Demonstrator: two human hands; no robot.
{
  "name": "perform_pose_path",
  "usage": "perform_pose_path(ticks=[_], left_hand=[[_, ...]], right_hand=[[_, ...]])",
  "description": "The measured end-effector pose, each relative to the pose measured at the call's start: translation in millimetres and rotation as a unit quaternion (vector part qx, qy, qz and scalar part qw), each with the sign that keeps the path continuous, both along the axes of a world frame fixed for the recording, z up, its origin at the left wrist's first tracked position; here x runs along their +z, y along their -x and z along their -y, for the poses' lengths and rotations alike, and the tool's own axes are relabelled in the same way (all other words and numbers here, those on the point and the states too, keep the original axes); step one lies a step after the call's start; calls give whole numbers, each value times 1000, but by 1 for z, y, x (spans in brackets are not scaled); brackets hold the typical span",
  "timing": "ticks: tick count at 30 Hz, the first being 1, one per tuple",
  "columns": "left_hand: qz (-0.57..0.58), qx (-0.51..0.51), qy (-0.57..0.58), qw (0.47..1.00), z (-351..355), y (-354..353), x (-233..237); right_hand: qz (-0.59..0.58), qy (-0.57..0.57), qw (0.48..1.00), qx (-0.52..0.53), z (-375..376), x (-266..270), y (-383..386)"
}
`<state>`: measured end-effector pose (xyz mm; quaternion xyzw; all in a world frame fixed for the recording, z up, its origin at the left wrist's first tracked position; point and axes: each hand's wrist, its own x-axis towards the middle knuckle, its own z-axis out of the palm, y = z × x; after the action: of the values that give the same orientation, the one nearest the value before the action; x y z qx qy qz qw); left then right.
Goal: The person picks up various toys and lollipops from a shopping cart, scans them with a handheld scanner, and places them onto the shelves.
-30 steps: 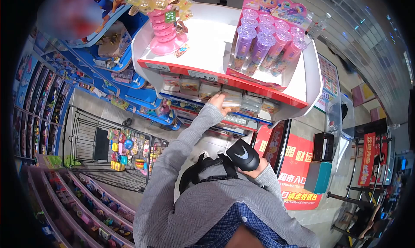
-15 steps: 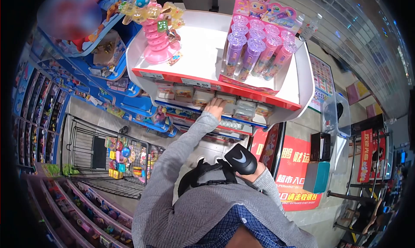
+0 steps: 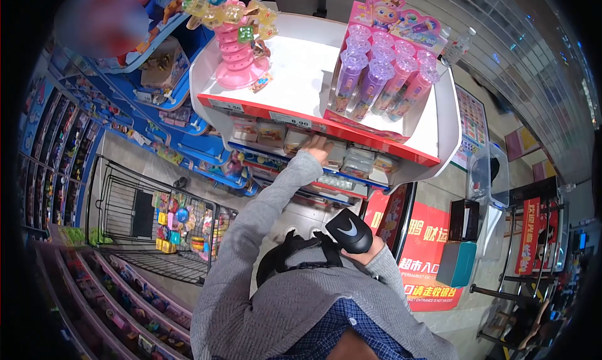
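My left hand (image 3: 318, 150) reaches into the shelf tier under the red-edged white display top (image 3: 295, 52). Its fingers stretch forward among small clear packs (image 3: 357, 162), and the fingertips are partly hidden in shadow there. Another boxed pack (image 3: 271, 133) sits left of the hand. Low at my right side, my right hand (image 3: 365, 252) is closed round a black handheld barcode scanner (image 3: 350, 231) with a grey curved mark on its head. A price label (image 3: 290, 118) reading 8.90 hangs above my left hand.
Purple and pink tubes in a display box (image 3: 376, 78) and a pink stand (image 3: 238, 59) with wrapped items occupy the top. A wire shopping cart (image 3: 132, 234) holding colourful toys stands at left. Toy shelves line the left side; a red floor mat (image 3: 420, 278) lies at right.
My left hand has gone slightly further in under the shelf edge, its fingers now less visible. The view has shifted a little. My right hand keeps holding the scanner in place.
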<state>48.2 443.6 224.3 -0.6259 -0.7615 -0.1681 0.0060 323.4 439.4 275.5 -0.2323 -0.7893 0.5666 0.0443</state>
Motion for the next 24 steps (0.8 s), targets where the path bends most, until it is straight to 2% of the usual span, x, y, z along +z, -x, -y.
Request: perform_pose_path(ticks=[1, 3, 7, 12, 16, 18, 19, 21, 22, 24], left_hand=[[0, 0, 0, 1000, -2, 0, 0], [16, 7, 103, 995, -6, -1, -1], [-41, -6, 74, 996, -6, -2, -3], [-116, 3, 110, 987, -5, -7, -1], [-51, -3, 93, 994, -2, -10, -11], [-176, -33, 105, 978, -4, -9, -26], [-176, -34, 105, 978, -5, -8, -32], [-209, -75, 0, 975, -9, -8, -41], [-209, -75, 0, 975, -11, -9, -45], [-159, -70, -75, 982, -17, -13, -51]], right_hand=[[0, 0, 1000, 0, 0, 0, 0], [10, -4, 1000, -4, -1, 1, -1], [-9, -8, 1000, -12, -1, -3, -3], [7, -9, 1000, -1, -2, -3, -2], [5, -2, 1000, 1, -2, -5, -2], [4, -2, 1000, -2, -2, -4, -1], [4, -2, 1000, -2, -2, -5, -1], [-7, -4, 1000, -4, -2, -8, -1], [-7, -4, 1000, -4, -2, -9, -1], [9, -5, 1000, 0, -3, -11, -1]])
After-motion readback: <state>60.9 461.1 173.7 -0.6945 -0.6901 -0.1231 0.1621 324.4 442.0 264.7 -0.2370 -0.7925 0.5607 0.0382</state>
